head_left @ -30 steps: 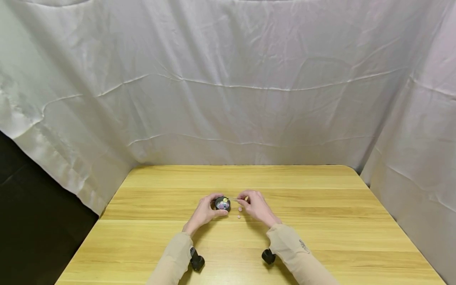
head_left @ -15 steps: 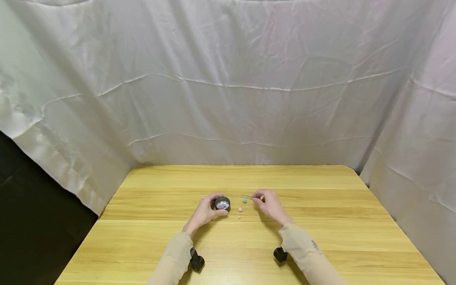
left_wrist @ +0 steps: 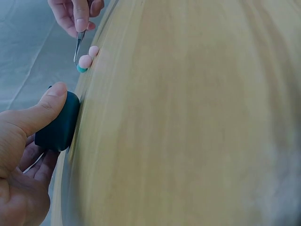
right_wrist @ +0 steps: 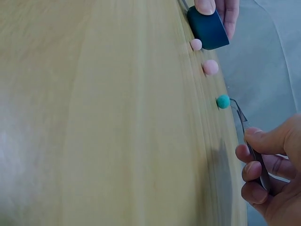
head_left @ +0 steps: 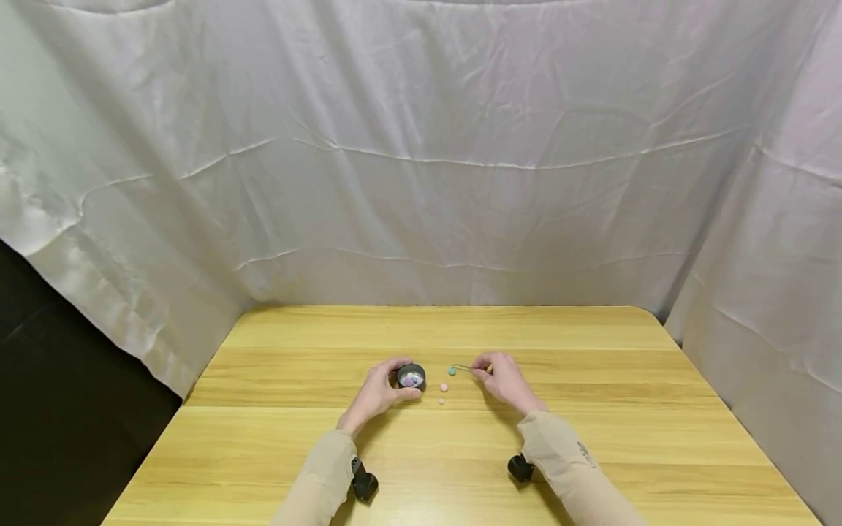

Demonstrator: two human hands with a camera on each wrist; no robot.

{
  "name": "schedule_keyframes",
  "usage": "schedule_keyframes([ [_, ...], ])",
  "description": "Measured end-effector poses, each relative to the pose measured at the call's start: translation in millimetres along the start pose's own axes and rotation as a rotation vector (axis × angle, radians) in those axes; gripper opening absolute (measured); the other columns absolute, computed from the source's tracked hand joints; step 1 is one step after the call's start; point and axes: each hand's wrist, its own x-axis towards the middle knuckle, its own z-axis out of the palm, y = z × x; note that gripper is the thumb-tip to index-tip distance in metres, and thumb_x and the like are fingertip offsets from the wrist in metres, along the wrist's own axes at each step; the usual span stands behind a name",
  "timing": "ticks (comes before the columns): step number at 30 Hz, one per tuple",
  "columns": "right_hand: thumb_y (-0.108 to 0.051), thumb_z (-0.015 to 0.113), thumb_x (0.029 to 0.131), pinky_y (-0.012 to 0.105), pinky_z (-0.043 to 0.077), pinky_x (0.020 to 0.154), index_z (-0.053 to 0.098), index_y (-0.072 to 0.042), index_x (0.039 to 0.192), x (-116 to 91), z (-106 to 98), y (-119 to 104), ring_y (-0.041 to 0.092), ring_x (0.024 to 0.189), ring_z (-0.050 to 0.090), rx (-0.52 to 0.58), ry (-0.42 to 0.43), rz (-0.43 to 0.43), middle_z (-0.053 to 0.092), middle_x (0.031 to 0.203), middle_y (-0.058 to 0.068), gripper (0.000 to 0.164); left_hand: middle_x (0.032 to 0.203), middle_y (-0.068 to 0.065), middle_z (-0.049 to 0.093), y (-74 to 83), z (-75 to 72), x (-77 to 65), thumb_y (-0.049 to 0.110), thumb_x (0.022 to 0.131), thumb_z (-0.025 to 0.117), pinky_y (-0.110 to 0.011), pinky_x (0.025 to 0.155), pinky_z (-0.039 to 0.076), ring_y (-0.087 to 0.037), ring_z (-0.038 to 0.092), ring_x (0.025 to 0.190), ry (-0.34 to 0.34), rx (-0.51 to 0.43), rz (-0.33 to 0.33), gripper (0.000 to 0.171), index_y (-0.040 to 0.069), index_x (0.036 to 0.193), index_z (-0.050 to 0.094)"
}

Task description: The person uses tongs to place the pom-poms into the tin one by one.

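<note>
My left hand [head_left: 377,392] grips a small round dark cup [left_wrist: 59,123] from the side, thumb near and fingers behind. Pastel balls [head_left: 411,379] show inside the cup in the head view. A thin metal strip [left_wrist: 34,163] appears by the left fingers. My right hand [head_left: 505,381] pinches metal tweezers [right_wrist: 249,136] with bent tips, pointing left. Those tips are right at a teal ball [right_wrist: 223,101] on the table. Two pink balls, a larger one [right_wrist: 210,67] and a smaller one [right_wrist: 196,44], lie between the teal ball and the cup in the right wrist view.
All of this is on a wooden table [head_left: 263,453]. Pale cloth curtains [head_left: 421,183] hang behind the table and at its sides, with a dark area [head_left: 59,394] at far left. Black cameras [head_left: 364,482] are worn on both wrists.
The tweezers, earlier over the cup with a yellow ball at their tips, have moved right, away from the cup, and then down to the teal ball. The left hand and cup stay still.
</note>
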Motion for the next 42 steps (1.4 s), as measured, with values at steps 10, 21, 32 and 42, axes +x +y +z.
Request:
schedule_keyframes([
  [10, -0.003, 0.071, 0.091, 0.027, 0.050, 0.068, 0.075, -0.005, 0.089, 0.4, 2.3, 0.3, 0.013, 0.075, 0.062, -0.016, -0.003, -0.012, 0.073, 0.083, 0.003, 0.005, 0.131, -0.022, 0.064, 1.2, 0.2, -0.8, 0.014, 0.081, 0.085, -0.049, 0.101, 0.053, -0.035, 0.065, 0.117, 0.000, -0.005, -0.001, 0.065, -0.003, 0.136, 0.057],
  [21, -0.005, 0.071, 0.091, 0.025, 0.047, 0.065, 0.075, -0.005, 0.088, -1.6, 2.0, -3.3, 0.013, 0.074, 0.061, -0.031, -0.014, 0.002, 0.072, 0.082, 0.003, 0.005, 0.131, -0.022, 0.064, 0.8, 0.5, -0.8, 0.014, 0.081, 0.085, -0.050, 0.103, 0.052, -0.036, 0.064, 0.118, 0.001, -0.001, -0.004, 0.065, -0.003, 0.136, 0.056],
  [32, -0.003, 0.071, 0.091, 0.024, 0.046, 0.061, 0.075, -0.004, 0.088, -2.4, 1.8, -4.5, 0.012, 0.070, 0.059, 0.001, -0.014, -0.002, 0.074, 0.083, 0.005, 0.005, 0.131, -0.022, 0.064, 1.2, 0.2, -0.6, 0.015, 0.080, 0.085, -0.050, 0.102, 0.052, -0.035, 0.065, 0.117, 0.004, 0.007, -0.005, 0.065, -0.002, 0.136, 0.057],
  [42, -0.004, 0.069, 0.092, 0.021, 0.040, 0.055, 0.074, -0.004, 0.089, -3.5, 1.9, -5.3, 0.011, 0.065, 0.053, 0.016, 0.009, -0.009, 0.070, 0.080, 0.003, 0.006, 0.131, -0.022, 0.064, 0.8, 0.1, -0.6, 0.014, 0.081, 0.085, -0.049, 0.102, 0.053, -0.036, 0.064, 0.118, -0.001, -0.009, 0.001, 0.066, -0.003, 0.137, 0.056],
])
